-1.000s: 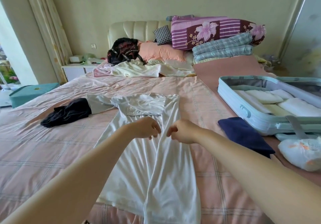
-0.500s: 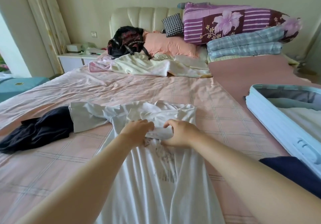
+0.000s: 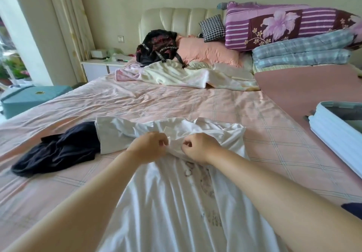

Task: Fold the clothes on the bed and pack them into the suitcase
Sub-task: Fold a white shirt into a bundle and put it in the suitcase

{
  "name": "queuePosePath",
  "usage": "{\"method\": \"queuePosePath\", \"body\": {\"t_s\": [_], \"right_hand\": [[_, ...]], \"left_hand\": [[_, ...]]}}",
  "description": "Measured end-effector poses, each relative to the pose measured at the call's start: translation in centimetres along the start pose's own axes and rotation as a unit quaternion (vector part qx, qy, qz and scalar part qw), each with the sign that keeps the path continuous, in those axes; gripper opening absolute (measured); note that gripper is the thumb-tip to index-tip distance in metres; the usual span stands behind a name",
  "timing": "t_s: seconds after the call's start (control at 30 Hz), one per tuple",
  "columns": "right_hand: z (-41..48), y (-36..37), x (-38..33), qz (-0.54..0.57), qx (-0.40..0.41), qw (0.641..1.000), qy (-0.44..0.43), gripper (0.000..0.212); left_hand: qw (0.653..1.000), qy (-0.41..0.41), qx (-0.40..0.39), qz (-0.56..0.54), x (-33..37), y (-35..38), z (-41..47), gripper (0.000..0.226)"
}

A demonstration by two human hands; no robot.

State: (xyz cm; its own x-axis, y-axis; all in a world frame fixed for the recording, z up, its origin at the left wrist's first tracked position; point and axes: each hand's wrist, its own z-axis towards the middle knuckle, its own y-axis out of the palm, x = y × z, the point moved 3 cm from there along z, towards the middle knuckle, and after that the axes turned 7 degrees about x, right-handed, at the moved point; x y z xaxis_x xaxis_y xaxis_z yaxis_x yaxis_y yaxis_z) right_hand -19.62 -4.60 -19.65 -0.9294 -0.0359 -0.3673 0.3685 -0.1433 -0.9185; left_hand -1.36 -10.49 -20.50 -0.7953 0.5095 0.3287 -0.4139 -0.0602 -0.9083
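Note:
A white T-shirt [image 3: 176,202] with a faint print lies lengthwise on the pink checked bed [image 3: 225,105], collar end away from me. My left hand [image 3: 148,147] and my right hand [image 3: 199,147] sit close together near the chest, each pinching a bunched fold of the white fabric between them. One sleeve spreads out to the left. A dark garment [image 3: 56,150] lies crumpled left of the shirt, touching that sleeve. The pale blue suitcase [image 3: 333,130] shows at the right edge; only its near corner is visible.
A black backpack [image 3: 158,48], pink pillow [image 3: 207,51], checked cushion and stacked quilts [image 3: 301,56] fill the head of the bed, with a rumpled cream sheet [image 3: 186,75] before them. A folded navy item [image 3: 352,208] peeks in at the lower right. A teal box [image 3: 33,99] stands left of the bed.
Both hands moved up the shirt from its middle to the chest and gathered a fold there. The view swung left and closer, so the suitcase slid mostly out of frame.

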Motion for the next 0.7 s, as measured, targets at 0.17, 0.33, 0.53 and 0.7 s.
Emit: {"method": "queuePosePath", "body": {"t_s": [0.17, 0.33, 0.53, 0.7], "right_hand": [[3.3, 2.2, -6.5, 0.038, -0.023, 0.997, -0.059, 0.035], [6.2, 5.5, -12.7, 0.038, 0.027, 0.995, -0.085, 0.052], [8.7, 7.1, -14.0, -0.069, 0.035, 0.997, -0.006, 0.03], [7.7, 5.0, -11.3, -0.006, 0.114, 0.993, -0.036, 0.028]], "left_hand": [[0.971, -0.072, 0.123, 0.193, -6.7, -5.4, -1.6, 0.045], [0.935, -0.263, 0.102, 0.213, -12.8, -8.1, -2.7, 0.065], [0.939, -0.295, 0.104, 0.142, -13.6, -8.2, -1.4, 0.035], [0.935, -0.328, 0.119, 0.065, -13.9, -7.8, -0.2, 0.026]]}}
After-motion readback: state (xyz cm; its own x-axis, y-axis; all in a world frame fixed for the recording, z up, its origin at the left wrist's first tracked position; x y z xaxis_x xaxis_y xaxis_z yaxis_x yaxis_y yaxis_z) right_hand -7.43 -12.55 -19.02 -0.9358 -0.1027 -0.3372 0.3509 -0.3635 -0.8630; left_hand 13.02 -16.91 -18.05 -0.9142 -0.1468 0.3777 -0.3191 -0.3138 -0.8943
